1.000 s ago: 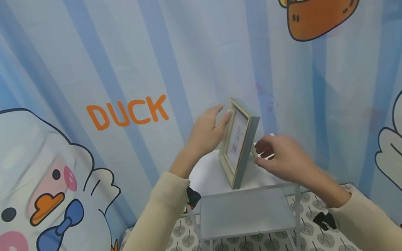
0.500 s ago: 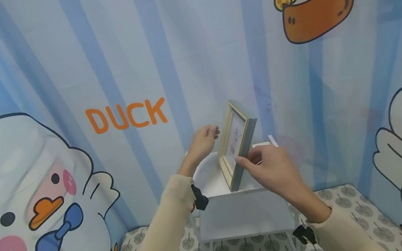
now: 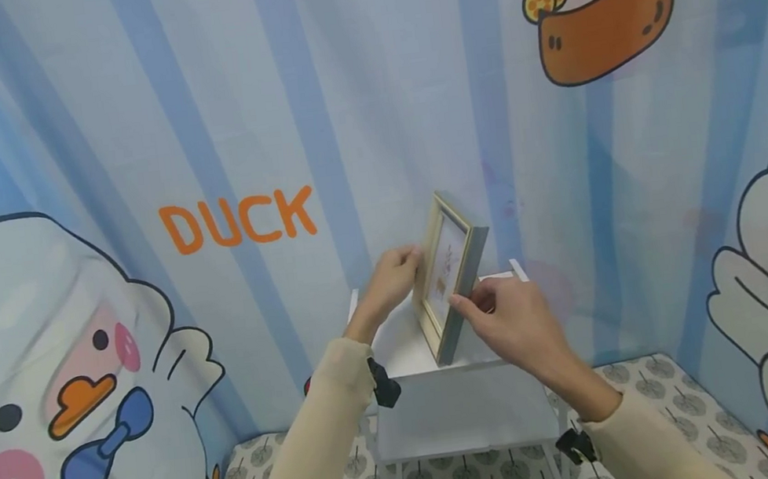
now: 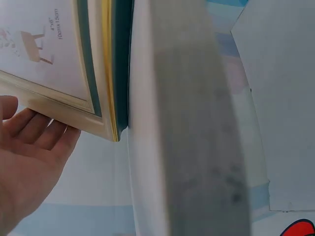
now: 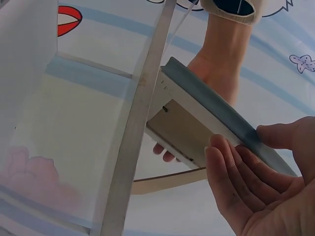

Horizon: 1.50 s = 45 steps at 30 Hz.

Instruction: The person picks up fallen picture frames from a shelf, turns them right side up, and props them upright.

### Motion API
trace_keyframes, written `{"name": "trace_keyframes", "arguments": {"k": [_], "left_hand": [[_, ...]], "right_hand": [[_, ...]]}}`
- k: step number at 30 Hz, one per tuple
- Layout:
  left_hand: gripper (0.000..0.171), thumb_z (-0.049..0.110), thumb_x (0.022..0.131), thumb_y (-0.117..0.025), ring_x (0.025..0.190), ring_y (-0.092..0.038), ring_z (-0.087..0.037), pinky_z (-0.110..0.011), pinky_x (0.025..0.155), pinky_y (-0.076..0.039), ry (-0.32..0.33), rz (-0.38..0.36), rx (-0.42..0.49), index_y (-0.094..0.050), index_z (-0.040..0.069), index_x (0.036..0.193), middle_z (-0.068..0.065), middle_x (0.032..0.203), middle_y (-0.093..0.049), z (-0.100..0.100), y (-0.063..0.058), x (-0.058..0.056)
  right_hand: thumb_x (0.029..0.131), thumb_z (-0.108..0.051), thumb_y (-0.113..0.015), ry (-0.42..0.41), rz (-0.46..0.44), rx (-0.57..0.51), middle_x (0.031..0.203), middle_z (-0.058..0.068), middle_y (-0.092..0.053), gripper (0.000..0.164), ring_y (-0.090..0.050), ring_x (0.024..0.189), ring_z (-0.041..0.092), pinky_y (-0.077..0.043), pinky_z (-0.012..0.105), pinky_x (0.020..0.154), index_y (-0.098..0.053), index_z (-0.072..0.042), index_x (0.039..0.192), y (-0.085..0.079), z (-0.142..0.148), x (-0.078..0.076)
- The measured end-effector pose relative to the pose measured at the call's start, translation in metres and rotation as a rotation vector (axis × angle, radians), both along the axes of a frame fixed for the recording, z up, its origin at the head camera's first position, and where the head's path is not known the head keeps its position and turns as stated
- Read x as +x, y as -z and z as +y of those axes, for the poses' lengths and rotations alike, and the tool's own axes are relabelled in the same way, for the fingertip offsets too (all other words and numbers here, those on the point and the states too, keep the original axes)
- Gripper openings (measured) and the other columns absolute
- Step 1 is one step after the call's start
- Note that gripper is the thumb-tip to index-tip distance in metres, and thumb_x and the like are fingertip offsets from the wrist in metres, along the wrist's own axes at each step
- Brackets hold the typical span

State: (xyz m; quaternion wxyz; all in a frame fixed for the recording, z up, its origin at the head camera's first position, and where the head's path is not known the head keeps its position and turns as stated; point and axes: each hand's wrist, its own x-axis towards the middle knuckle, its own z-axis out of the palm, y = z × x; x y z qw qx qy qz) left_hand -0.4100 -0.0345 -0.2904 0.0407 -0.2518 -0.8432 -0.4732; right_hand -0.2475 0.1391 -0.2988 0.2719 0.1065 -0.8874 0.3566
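A picture frame (image 3: 447,280), pale with gold trim and grey-green sides, stands angled on a small white table (image 3: 397,352). The right hand (image 3: 511,324) grips its near right edge. In the right wrist view the thumb (image 5: 278,135) lies on the outer side and the fingers (image 5: 231,172) reach behind. Opposite, the left hand (image 3: 392,282) holds the other edge, its fingers (image 4: 47,130) passing behind the frame and the thumb in front. A support leg (image 5: 167,182) projects from the brown back (image 5: 182,130). The left fingertips are mostly hidden by the frame.
Below the tabletop is a lower white shelf (image 3: 468,412). A blue-striped curtain (image 3: 384,113) with cartoon ducks hangs close behind the table. The floor mat (image 3: 634,432) has a tree pattern.
The left hand has come down from the frame's upper left part, moved off it, then taken its left edge. The right hand has moved in and gripped the right edge.
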Motion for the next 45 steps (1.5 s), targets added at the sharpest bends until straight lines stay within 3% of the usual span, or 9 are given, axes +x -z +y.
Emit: {"name": "trace_keyframes", "arguments": {"k": [2, 4, 7, 10, 15, 20, 26, 34, 45], "left_hand": [[0.045, 0.031, 0.114, -0.039, 0.066, -0.041, -0.014, -0.027, 0.061, -0.037, 0.007, -0.012, 0.006, -0.056, -0.001, 0.088, 0.001, 0.071, -0.044, -0.004, 0.001, 0.001], [0.043, 0.031, 0.114, -0.039, 0.075, -0.052, -0.013, -0.026, 0.068, -0.046, -0.006, -0.024, 0.013, -0.066, 0.0, 0.1, -0.001, 0.081, -0.056, -0.008, 0.001, 0.001], [0.043, 0.03, 0.115, -0.039, 0.105, -0.068, -0.019, -0.032, 0.092, -0.059, -0.021, -0.046, 0.022, -0.07, 0.002, 0.121, -0.009, 0.111, -0.07, -0.015, 0.0, 0.003], [0.042, 0.028, 0.115, -0.039, 0.127, -0.068, -0.029, -0.041, 0.106, -0.059, -0.013, -0.061, 0.025, -0.067, 0.002, 0.134, -0.016, 0.137, -0.068, -0.022, -0.002, 0.006], [0.046, 0.032, 0.114, -0.047, 0.137, -0.063, -0.031, -0.041, 0.108, -0.058, 0.022, -0.048, -0.033, -0.057, 0.005, 0.15, -0.016, 0.149, -0.062, -0.035, -0.003, 0.013], [0.049, 0.034, 0.111, -0.055, 0.136, -0.064, -0.028, -0.038, 0.106, -0.059, 0.033, -0.029, -0.07, -0.057, 0.007, 0.151, -0.013, 0.149, -0.063, -0.046, -0.004, 0.019], [0.044, 0.029, 0.108, -0.062, 0.122, -0.073, -0.028, -0.035, 0.101, -0.062, 0.055, -0.005, -0.055, -0.063, 0.005, 0.145, -0.016, 0.14, -0.069, -0.06, -0.003, 0.022], [0.042, 0.023, 0.102, -0.071, 0.113, -0.077, -0.032, -0.035, 0.093, -0.065, 0.105, -0.091, 0.097, -0.067, 0.0, 0.138, -0.021, 0.132, -0.073, -0.077, 0.002, 0.023], [0.043, 0.023, 0.098, -0.077, 0.105, -0.079, -0.028, -0.046, 0.096, -0.063, 0.069, -0.157, 0.131, -0.069, 0.0, 0.133, -0.019, 0.126, -0.076, -0.089, 0.004, 0.036]], "right_hand": [[0.102, -0.033, -0.071, -0.006, 0.011, 0.003, 0.077, 0.005, -0.075, 0.028, -0.062, 0.064, 0.011, -0.052, 0.032, 0.062, -0.08, -0.009, 0.089, 0.001, 0.002, -0.001], [0.102, -0.032, -0.071, -0.005, 0.016, 0.011, 0.077, 0.006, -0.075, 0.028, -0.062, 0.065, 0.012, -0.052, 0.033, 0.063, -0.081, -0.008, 0.09, 0.001, 0.005, -0.002], [0.102, -0.031, -0.07, 0.004, 0.013, 0.025, 0.08, 0.007, -0.077, 0.028, -0.066, 0.067, 0.014, -0.055, 0.034, 0.065, -0.081, -0.007, 0.093, -0.001, 0.012, -0.004], [0.102, -0.031, -0.069, 0.015, 0.004, 0.045, 0.084, 0.01, -0.079, 0.029, -0.069, 0.071, 0.018, -0.057, 0.038, 0.068, -0.081, -0.005, 0.096, -0.004, 0.019, -0.005], [0.104, -0.029, -0.066, 0.006, -0.032, 0.061, 0.093, 0.015, -0.079, 0.03, -0.072, 0.08, 0.024, -0.06, 0.046, 0.074, -0.08, -0.002, 0.104, -0.008, 0.029, -0.007], [0.106, -0.03, -0.062, -0.001, -0.09, 0.057, 0.103, 0.018, -0.08, 0.034, -0.074, 0.09, 0.029, -0.06, 0.049, 0.08, -0.079, -0.001, 0.114, -0.013, 0.037, -0.01], [0.107, -0.03, -0.059, -0.026, -0.154, 0.05, 0.111, 0.022, -0.078, 0.041, -0.075, 0.093, 0.03, -0.061, 0.045, 0.078, -0.074, 0.003, 0.124, -0.016, 0.042, -0.019], [0.107, -0.026, -0.06, -0.115, -0.232, -0.022, 0.119, 0.025, -0.076, 0.043, -0.077, 0.104, 0.035, -0.064, 0.046, 0.086, -0.067, 0.007, 0.133, -0.019, 0.05, -0.034], [0.105, -0.018, -0.061, -0.137, -0.289, -0.041, 0.131, 0.03, -0.07, 0.045, -0.073, 0.115, 0.04, -0.064, 0.045, 0.093, -0.061, 0.011, 0.139, -0.024, 0.044, -0.053]]}}
